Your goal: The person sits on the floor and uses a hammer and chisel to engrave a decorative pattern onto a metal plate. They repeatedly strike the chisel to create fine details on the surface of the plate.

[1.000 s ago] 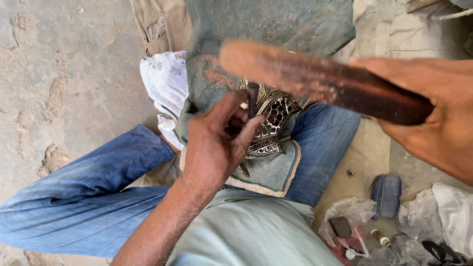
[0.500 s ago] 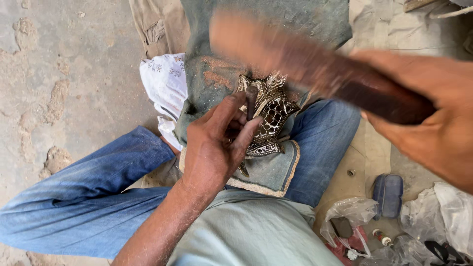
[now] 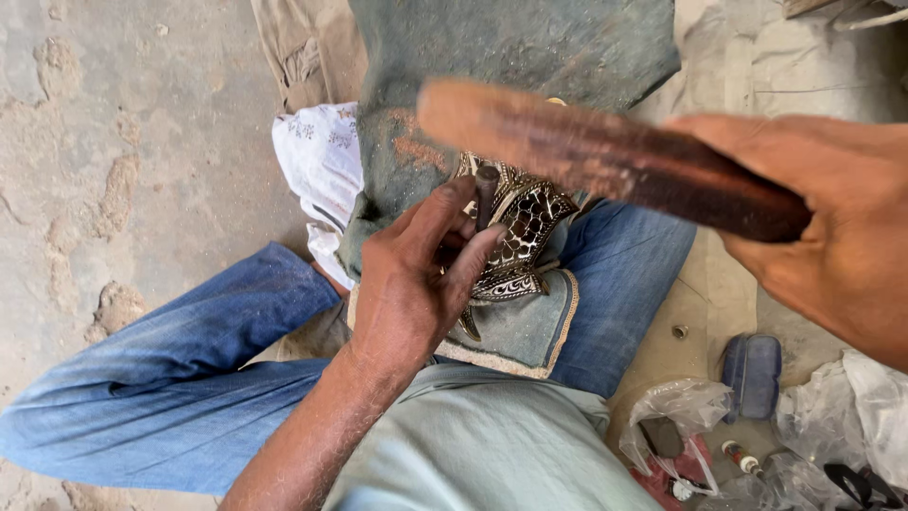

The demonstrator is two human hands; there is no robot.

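While the left hand (image 3: pixel 416 284) pinches the punch (image 3: pixel 486 194) upright on the metalwork (image 3: pixel 520 232) in the lap, right hand (image 3: pixel 832 237) grips the mallet (image 3: pixel 605 156); I'd strike squarely, fingers low.

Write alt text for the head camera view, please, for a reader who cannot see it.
A seated person's left hand holds a metal punch upright on an ornate pierced metal piece in the lap, while the right hand holds a blurred wooden mallet above it.
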